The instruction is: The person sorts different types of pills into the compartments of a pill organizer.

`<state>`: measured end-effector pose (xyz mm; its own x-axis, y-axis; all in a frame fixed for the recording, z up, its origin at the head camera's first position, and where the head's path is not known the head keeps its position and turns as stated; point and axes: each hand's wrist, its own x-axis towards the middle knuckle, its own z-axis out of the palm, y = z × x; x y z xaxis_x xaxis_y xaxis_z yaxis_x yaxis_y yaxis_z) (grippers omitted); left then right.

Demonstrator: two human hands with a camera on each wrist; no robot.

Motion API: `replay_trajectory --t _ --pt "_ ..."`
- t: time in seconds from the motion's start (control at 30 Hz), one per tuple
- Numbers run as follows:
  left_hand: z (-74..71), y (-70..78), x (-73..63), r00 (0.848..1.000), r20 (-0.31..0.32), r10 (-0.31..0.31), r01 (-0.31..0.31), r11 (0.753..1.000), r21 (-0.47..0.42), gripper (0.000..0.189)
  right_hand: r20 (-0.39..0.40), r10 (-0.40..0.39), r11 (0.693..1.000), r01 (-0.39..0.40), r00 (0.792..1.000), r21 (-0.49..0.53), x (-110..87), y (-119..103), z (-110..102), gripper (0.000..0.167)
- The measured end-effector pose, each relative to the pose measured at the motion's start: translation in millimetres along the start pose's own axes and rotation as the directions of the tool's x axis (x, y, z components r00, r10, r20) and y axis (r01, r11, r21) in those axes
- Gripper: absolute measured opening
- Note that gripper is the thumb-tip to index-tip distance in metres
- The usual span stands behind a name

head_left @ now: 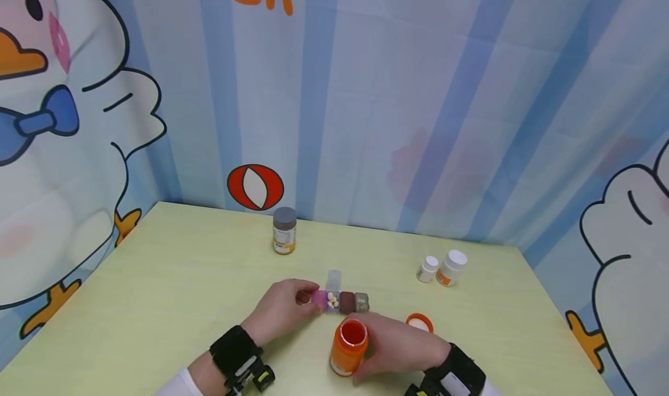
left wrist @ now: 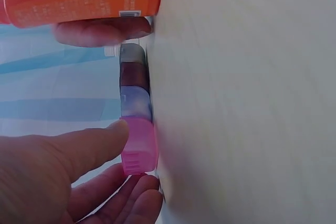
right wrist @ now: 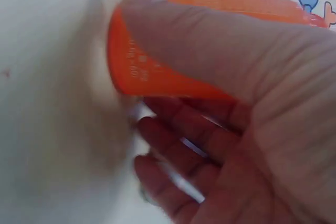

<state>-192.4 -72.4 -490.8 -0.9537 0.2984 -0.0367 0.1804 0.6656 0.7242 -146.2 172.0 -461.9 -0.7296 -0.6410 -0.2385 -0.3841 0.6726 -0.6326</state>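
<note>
My left hand pinches the pink end compartment of a small pill organizer between thumb and fingers. The organizer lies on the table as a row of pink, bluish, dark red and grey compartments. Behind the bluish one its clear lid stands flipped back, and pale pills show inside. My right hand grips an orange pill bottle, thumb on the near side and fingers curled behind. The bottle is upright and uncapped, just in front of the organizer; its inside looks red, with the contents hidden.
An orange screw cap with a white inside lies beyond my right wrist. Two white bottles, one small and one larger, stand at the back right. A grey-capped jar stands at the back, before a striped cartoon curtain.
</note>
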Motion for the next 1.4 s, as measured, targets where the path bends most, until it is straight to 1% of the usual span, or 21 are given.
replay_trajectory --t 0.13,0.23,0.3,0.33,0.37,0.4,0.43,0.47,0.5,0.57,0.63,0.67,0.7,0.77,0.87,0.93,1.03,1.17,1.27,1.33,1.4 --pt "-0.1 3.1 -0.9 1.000 -0.012 -0.027 0.027 1.000 0.004 0.052 -0.024 0.023 0.997 -0.025 0.999 -0.070 -7.6 -3.3 -8.3 0.055" --pt "-1.4 10.4 -2.3 0.998 -0.046 -0.043 0.043 0.999 -0.001 0.065 -0.074 0.050 0.992 -0.058 0.996 -0.108 -15.7 -3.9 -19.8 0.052" --pt "-2.8 16.7 -4.0 0.999 -0.044 -0.020 0.018 0.999 -0.044 0.073 -0.118 0.067 0.989 -0.081 0.991 -0.123 -21.6 -0.4 -29.4 0.051" --pt "-3.4 20.0 -5.3 1.000 -0.028 0.009 -0.011 0.997 -0.074 0.075 -0.143 0.080 0.987 -0.099 0.986 -0.125 -24.6 2.4 -34.3 0.052" --pt "-3.9 23.1 -6.7 0.999 0.001 0.048 -0.048 0.993 -0.107 0.075 -0.167 0.096 0.985 -0.118 0.981 -0.127 -27.2 6.0 -38.9 0.054" --pt "-4.3 26.3 -8.4 0.995 0.046 0.089 -0.081 0.985 -0.151 0.073 -0.186 0.115 0.982 -0.140 0.976 -0.126 -29.6 10.5 -43.0 0.056" --pt "-3.9 28.5 -10.1 0.986 0.106 0.129 -0.107 0.975 -0.196 0.072 -0.205 0.135 0.978 -0.163 0.969 -0.127 -31.9 15.4 -46.1 0.058" --pt "-3.3 30.7 -11.9 0.971 0.170 0.167 -0.124 0.964 -0.236 0.071 -0.221 0.161 0.974 -0.191 0.962 -0.124 -34.0 20.6 -48.6 0.059" --pt "-2.3 32.6 -13.4 0.952 0.235 0.196 -0.132 0.956 -0.261 0.070 -0.234 0.184 0.969 -0.216 0.955 -0.116 -35.9 25.9 -50.2 0.061" --pt "0.2 35.8 -16.2 0.912 0.338 0.232 -0.144 0.953 -0.267 0.069 -0.243 0.231 0.957 -0.265 0.942 -0.115 -39.6 36.1 -50.9 0.061" --pt "2.9 37.9 -18.7 0.881 0.407 0.242 -0.155 0.959 -0.236 0.068 -0.244 0.254 0.945 -0.294 0.936 -0.143 -43.4 45.5 -48.4 0.062" --pt "4.0 38.5 -19.6 0.872 0.425 0.243 -0.162 0.962 -0.219 0.066 -0.240 0.270 0.938 -0.311 0.932 -0.152 -45.1 49.5 -46.5 0.063" --pt "5.3 39.0 -20.5 0.868 0.433 0.243 -0.168 0.965 -0.203 0.064 -0.237 0.276 0.933 -0.319 0.931 -0.166 -46.7 53.3 -44.4 0.062" --pt "7.8 38.8 -21.4 0.868 0.436 0.237 -0.173 0.968 -0.182 0.058 -0.240 0.280 0.923 -0.329 0.930 -0.199 -49.4 59.1 -40.5 0.058" --pt "9.9 37.3 -22.0 0.873 0.428 0.233 -0.164 0.967 -0.193 0.051 -0.257 0.237 0.928 -0.296 0.937 -0.226 -51.3 61.8 -38.2 0.047" --pt "10.1 36.3 -22.2 0.878 0.419 0.232 -0.160 0.967 -0.199 0.050 -0.274 0.184 0.934 -0.255 0.944 -0.249 -51.2 58.2 -38.1 0.041" --pt "8.6 35.4 -22.8 0.877 0.416 0.239 -0.160 0.963 -0.216 0.049 -0.295 0.115 0.941 -0.199 0.949 -0.275 -50.5 42.6 -38.8 0.037" --pt "7.2 34.8 -23.2 0.875 0.417 0.245 -0.153 0.958 -0.242 0.048 -0.292 0.024 0.952 -0.112 0.956 -0.286 -50.7 7.7 -39.4 0.039" --pt "7.7 33.9 -23.2 0.873 0.417 0.253 -0.151 0.953 -0.262 0.047 -0.254 -0.065 0.941 -0.026 0.965 -0.339 -49.9 -18.9 -39.0 0.045" --pt "8.6 33.4 -23.4 0.870 0.418 0.260 -0.154 0.950 -0.272 0.047 -0.239 -0.125 0.918 0.020 0.963 -0.397 -48.7 -33.2 -37.4 0.049" --pt "9.8 32.9 -23.3 0.865 0.421 0.274 -0.163 0.946 -0.282 0.047 -0.231 -0.158 0.906 0.048 0.960 -0.420 -47.8 -44.1 -35.9 0.055"
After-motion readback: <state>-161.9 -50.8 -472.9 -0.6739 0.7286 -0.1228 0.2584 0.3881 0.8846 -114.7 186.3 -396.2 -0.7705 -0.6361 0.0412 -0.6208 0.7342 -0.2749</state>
